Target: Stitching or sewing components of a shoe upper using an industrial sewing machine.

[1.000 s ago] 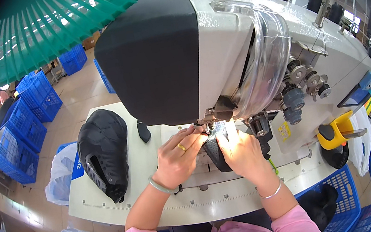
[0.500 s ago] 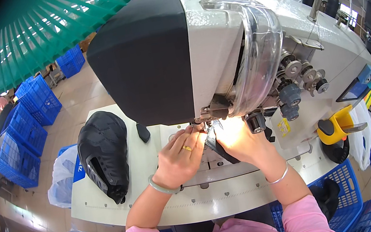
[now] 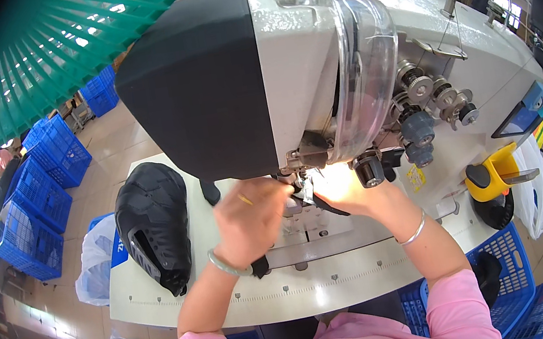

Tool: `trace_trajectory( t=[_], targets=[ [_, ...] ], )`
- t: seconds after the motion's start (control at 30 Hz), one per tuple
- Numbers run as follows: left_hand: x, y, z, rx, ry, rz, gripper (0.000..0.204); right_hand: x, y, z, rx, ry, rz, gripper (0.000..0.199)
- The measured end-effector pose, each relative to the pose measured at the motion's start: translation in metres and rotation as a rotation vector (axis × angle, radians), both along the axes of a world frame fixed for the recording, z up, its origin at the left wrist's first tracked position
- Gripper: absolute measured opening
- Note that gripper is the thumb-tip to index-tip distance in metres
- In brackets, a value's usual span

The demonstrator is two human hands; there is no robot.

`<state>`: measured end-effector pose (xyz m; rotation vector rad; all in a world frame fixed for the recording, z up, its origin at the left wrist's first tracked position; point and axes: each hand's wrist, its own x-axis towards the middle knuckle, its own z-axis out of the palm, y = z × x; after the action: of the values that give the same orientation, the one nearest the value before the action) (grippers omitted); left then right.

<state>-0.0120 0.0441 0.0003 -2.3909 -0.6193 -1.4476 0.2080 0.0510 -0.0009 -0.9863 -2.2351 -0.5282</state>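
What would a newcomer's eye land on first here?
Probably the big sewing machine, top centre. Beneath it, the left hand and right hand meet near a bright glare. A black shoe upper lies left of them on the white table; a green slatted shape fills the upper left.

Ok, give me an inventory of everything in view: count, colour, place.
Sewing machine: one, white with dark cover, centre
Clear guard: one, transparent, on the machine's front
Table: one, white, beneath the machine
Shoe upper: one, black, table's left
Small piece: one, black, between shoe upper and left hand
Work piece: one, black, at the right hand
Yellow holder: one, right
Slatted object: one, green, upper left
Crates: several, blue, both sides
Plastic bags: several, whitish, both sides
Bracelets: two, pale green left, silvery right
Left hand: one, blurred, near the needle area
Right hand: one, brightly lit, beside it
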Motion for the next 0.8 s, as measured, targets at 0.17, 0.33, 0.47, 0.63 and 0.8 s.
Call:
trace_trajectory(
  t=[0.17, 0.33, 0.47, 0.63, 0.8],
  targets=[
    [-0.016, 0.045, -0.023, -0.871, -0.5, -0.209, 0.008, -0.021, -0.029, -0.013, -0.02, 0.132, -0.128, 0.037],
    [-0.003, 0.049, -0.024, -0.914, -0.452, -0.354, 0.007, -0.024, -0.056, -0.025, 0.083, 0.13, -0.07, 0.046],
    [0.0, 0.034, -0.022, -0.835, -0.419, -0.218, 0.007, -0.025, -0.047, -0.034, 0.131, 0.235, 0.012, 0.044],
    [0.001, 0.019, -0.01, -0.608, -0.244, 0.098, 0.005, -0.027, -0.042, -0.037, 0.131, 0.274, 0.031, 0.044],
    [0.005, 0.024, -0.012, -0.526, -0.313, 0.09, 0.003, -0.023, -0.03, -0.039, 0.16, 0.292, 0.043, 0.045]
  ],
)
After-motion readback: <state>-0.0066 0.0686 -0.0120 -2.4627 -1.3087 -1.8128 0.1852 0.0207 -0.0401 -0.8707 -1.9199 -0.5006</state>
